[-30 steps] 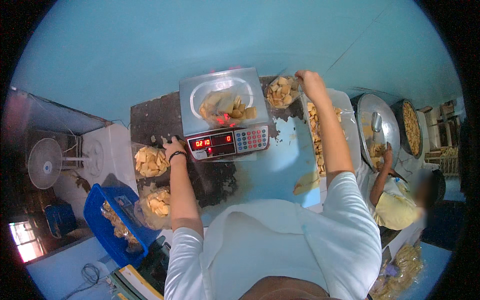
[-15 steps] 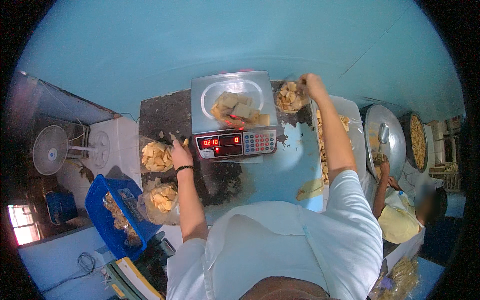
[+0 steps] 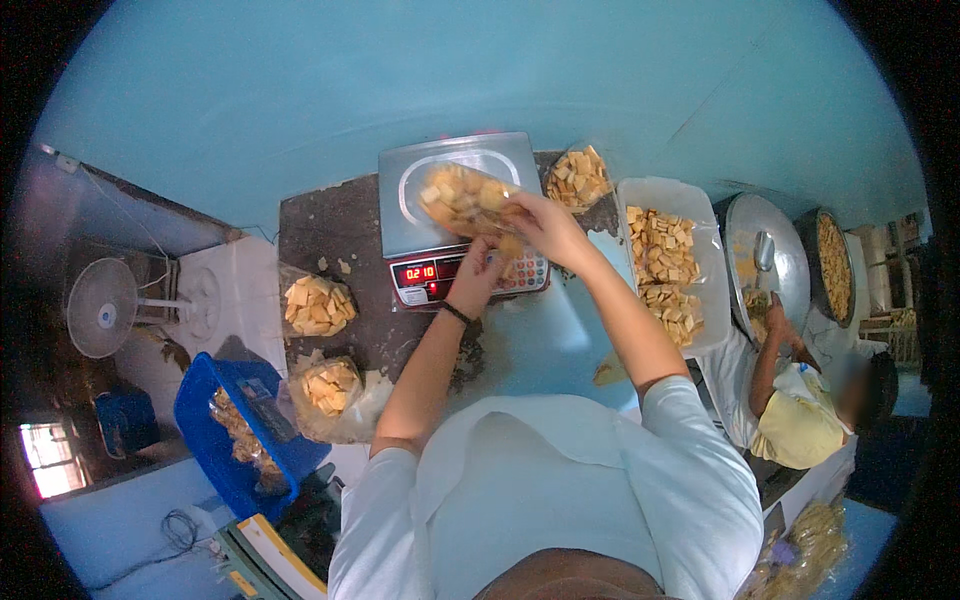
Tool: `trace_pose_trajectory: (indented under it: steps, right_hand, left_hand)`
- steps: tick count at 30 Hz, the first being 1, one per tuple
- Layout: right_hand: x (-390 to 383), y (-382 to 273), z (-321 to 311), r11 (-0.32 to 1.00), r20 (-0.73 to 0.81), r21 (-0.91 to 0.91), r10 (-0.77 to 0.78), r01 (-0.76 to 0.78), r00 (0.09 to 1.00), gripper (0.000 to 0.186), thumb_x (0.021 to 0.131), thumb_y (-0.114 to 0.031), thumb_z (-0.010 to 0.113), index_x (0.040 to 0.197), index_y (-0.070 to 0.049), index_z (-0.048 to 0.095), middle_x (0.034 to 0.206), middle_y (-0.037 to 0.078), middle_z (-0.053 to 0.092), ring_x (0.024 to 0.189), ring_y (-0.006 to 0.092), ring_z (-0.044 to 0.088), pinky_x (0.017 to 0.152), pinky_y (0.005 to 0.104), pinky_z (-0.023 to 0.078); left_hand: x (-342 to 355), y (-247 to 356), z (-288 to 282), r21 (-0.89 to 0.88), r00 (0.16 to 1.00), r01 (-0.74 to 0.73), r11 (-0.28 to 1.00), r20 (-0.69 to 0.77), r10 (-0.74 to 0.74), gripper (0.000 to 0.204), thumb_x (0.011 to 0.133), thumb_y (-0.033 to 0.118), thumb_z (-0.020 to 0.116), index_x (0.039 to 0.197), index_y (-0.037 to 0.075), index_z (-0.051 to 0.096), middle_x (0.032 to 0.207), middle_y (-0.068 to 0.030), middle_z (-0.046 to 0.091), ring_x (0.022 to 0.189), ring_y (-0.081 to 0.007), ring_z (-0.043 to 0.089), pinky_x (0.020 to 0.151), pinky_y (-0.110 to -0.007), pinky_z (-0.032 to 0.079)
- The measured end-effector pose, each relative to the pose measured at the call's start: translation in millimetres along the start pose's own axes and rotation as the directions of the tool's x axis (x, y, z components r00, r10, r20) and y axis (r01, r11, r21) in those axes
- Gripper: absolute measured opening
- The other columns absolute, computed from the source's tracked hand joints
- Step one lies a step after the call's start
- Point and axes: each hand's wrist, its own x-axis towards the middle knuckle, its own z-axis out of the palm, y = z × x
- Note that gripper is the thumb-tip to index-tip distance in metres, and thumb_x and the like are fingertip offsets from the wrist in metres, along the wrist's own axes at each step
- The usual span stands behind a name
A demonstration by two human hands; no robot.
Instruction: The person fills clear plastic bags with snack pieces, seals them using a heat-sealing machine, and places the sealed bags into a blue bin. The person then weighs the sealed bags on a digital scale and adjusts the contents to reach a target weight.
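Note:
A clear plastic bag of yellowish-brown snack pieces (image 3: pixel 455 198) is over the steel plate of a digital scale (image 3: pixel 398 238). Whether it rests on the plate or is slightly lifted, I cannot tell. Closed on the near end of the bag, my right hand (image 3: pixel 543 228) grips the plastic from the right. My left hand (image 3: pixel 476 278), a dark bracelet on its wrist, pinches the same end just below, in front of the scale's keypad. The scale's red display (image 3: pixel 418 272) is lit.
Filled bags stand behind the scale's right side (image 3: pixel 578 180) and at the left (image 3: pixel 320 305). At right are a plastic tub (image 3: pixel 712 300) of pieces and a large metal pan (image 3: pixel 790 262), where a co-worker's hand (image 3: pixel 778 322) works. A blue basket (image 3: pixel 200 440) holds packed bags.
My left hand has left the bag at the left, and my right hand the bag behind the scale. Both have come together on the bag at the scale.

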Motion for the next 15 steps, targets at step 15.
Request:
trace_pose_trajectory:
  steps: [15]
  right_hand:
    - [-103.8,15.0,52.8,-0.144,0.529,0.802,0.621,-0.58,0.578,0.03,0.098,-0.037,0.057,0.106,-0.009,0.062,0.092,0.004,0.066,0.087,0.0188,0.065,0.079,0.0339,0.054]
  left_hand:
    - [-76.4,14.4,19.7,0.872,0.918,-0.325,0.367,0.198,0.343,0.032,0.083,0.008,0.065,0.113,0.003,0.053,0.118,-0.0188,0.059,0.109,-0.0374,0.058,0.093,-0.043,0.047]
